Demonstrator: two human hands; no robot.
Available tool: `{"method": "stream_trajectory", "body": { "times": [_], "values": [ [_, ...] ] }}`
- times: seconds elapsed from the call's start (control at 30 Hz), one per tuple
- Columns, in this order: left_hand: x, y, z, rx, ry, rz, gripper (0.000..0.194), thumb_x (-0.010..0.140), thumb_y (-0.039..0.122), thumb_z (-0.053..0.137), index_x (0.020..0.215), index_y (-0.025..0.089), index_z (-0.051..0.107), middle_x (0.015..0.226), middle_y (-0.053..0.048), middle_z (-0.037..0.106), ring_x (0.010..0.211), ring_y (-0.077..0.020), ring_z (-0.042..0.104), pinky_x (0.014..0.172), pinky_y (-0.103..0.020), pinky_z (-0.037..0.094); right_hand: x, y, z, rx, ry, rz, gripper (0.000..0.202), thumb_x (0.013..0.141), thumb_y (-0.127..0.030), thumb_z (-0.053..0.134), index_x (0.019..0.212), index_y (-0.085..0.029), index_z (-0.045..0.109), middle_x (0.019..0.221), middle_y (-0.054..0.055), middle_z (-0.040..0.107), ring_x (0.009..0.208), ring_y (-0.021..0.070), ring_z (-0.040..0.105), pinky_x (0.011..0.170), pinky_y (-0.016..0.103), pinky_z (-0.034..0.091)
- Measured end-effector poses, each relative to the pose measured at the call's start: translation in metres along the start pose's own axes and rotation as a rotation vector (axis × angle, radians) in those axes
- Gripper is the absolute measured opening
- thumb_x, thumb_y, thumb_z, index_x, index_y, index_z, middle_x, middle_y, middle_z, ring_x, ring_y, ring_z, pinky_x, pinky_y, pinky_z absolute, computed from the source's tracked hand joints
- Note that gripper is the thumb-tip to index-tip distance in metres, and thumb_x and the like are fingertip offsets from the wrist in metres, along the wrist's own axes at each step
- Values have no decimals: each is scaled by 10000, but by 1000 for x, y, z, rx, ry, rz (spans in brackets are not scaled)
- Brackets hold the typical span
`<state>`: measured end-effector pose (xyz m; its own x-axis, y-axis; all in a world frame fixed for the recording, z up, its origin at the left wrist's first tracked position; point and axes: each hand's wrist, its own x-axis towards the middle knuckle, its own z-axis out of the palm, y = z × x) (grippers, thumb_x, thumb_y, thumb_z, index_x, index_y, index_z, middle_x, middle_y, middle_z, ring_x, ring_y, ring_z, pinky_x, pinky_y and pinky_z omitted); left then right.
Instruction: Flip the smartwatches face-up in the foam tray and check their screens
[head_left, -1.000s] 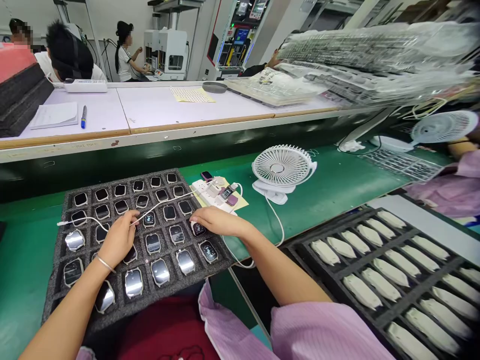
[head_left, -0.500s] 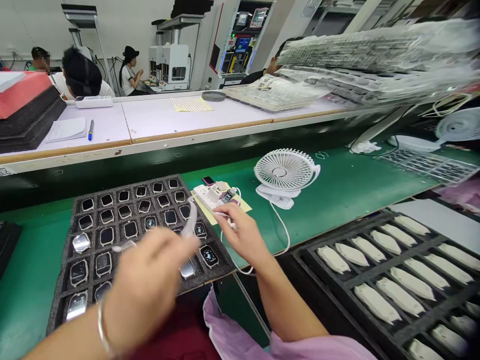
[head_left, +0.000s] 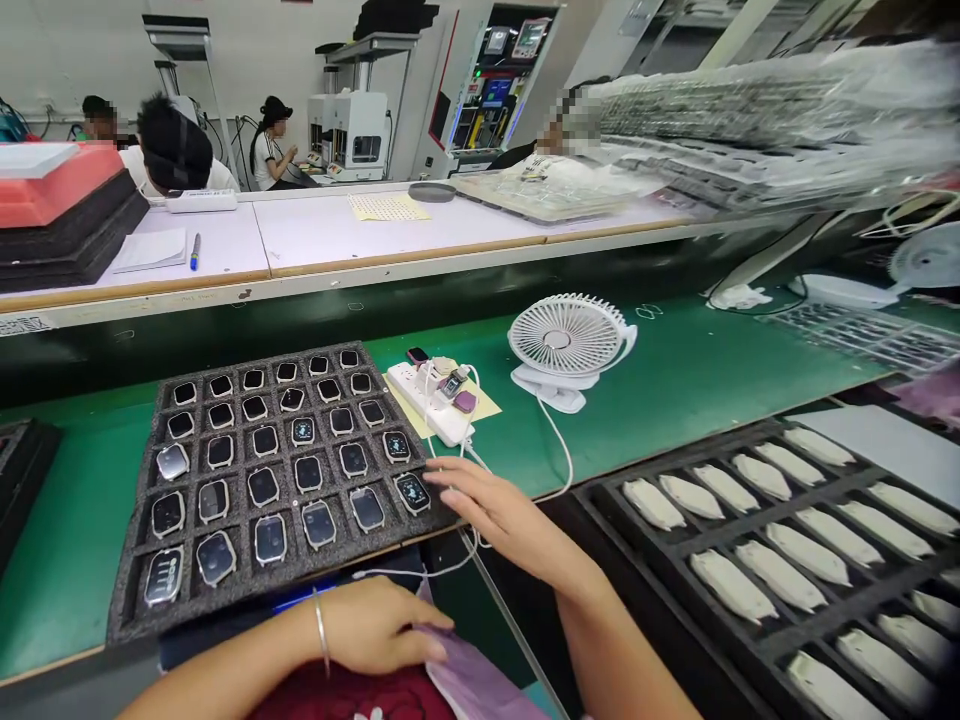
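Observation:
My left hand (head_left: 379, 625) is low in front of the foam tray (head_left: 240, 505), its fingers and thumb closed on the edge of a lilac cloth (head_left: 476, 668). Beside the tray's front right corner, my right hand (head_left: 499, 510) has its fingers stretched out and holds nothing. Several smartwatches (head_left: 367, 508) lie in the tray's compartments, some with lit screens. Under my right hand a white cable (head_left: 442, 570) runs toward the tray's front edge. A white power strip (head_left: 431, 403) with plugs and a small watch on it rests on yellow paper behind.
A white clip fan (head_left: 562, 340) stands on the green table behind my right hand. At the right is a black tray (head_left: 750, 535) of pale pieces. Foam sheets (head_left: 67, 240) are stacked on the raised shelf at the left. People sit beyond the shelf.
My left hand has dropped from above the watches to the lilac cloth. My right hand has let go of the cable by the power strip and moved nearer, fingers now stretched.

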<state>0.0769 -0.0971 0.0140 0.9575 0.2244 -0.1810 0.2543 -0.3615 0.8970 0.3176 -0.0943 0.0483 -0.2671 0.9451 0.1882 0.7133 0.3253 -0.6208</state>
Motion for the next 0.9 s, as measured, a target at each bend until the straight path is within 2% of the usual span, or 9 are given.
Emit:
{"method": "stream_trajectory", "body": {
  "times": [0.07,0.17,0.23,0.3,0.43,0.5,0.6,0.77,0.9],
  "values": [
    [-25,-11,7,-81,56,-86,457,962,367,472,1348,177,627,1323,-125,667,1213,-287,640,1051,-382,480,1,17,13,-99,-36,117,438,1035,-447,350,1223,-223,676,1299,113,659,1215,285,616,1019,486,512],
    [-68,-30,22,-200,157,-294,497,945,471,507,1360,220,615,1354,-102,651,1221,-281,629,1063,-404,471,-12,36,16,-335,-59,313,476,1033,-457,321,1095,-216,727,1279,140,664,1069,335,687,866,525,575],
    [-92,-44,32,-334,217,-353,567,943,570,489,1390,234,582,1419,-95,601,1287,-265,580,1121,-404,421,-21,38,13,-457,-65,340,473,1028,-440,337,1003,-209,748,1265,159,667,984,350,711,812,537,581],
    [-105,-55,38,-428,263,-385,636,929,643,476,1411,237,558,1447,-98,576,1332,-252,540,1160,-390,377,-21,32,13,-471,-19,280,446,1029,-417,352,1025,-206,746,1243,159,679,1009,347,704,861,537,562],
    [-96,-64,42,-405,280,-397,673,913,676,483,1400,220,567,1419,-117,596,1318,-255,549,1166,-398,368,15,17,23,-156,179,143,483,1052,-405,276,1256,-174,648,1305,144,654,1215,280,616,1043,463,482],
    [-84,-64,42,-374,253,-364,639,922,641,497,1395,217,569,1408,-114,606,1292,-256,567,1150,-409,387,37,17,30,1,152,115,515,1053,-430,258,1384,-167,553,1400,127,596,1292,249,563,1094,429,444],
    [-72,-65,43,-335,258,-330,597,935,582,513,1398,208,565,1397,-111,614,1257,-248,587,1125,-400,411,51,29,38,-56,72,206,527,1035,-471,312,1420,-180,527,1450,122,553,1348,285,507,1122,484,402],
    [-70,-72,45,-289,279,-357,583,937,566,495,1392,208,569,1369,-101,633,1216,-244,602,1103,-375,424,29,52,46,-264,53,287,480,1044,-411,285,1278,-189,640,1383,132,610,1334,317,516,1106,626,347],
    [-66,-72,41,-233,226,-380,572,934,551,498,1389,211,571,1366,-88,637,1214,-248,598,1107,-376,420,-5,37,43,-290,34,265,456,1055,-401,299,1231,-201,670,1357,144,627,1305,318,545,1136,686,251]
  ]
}}
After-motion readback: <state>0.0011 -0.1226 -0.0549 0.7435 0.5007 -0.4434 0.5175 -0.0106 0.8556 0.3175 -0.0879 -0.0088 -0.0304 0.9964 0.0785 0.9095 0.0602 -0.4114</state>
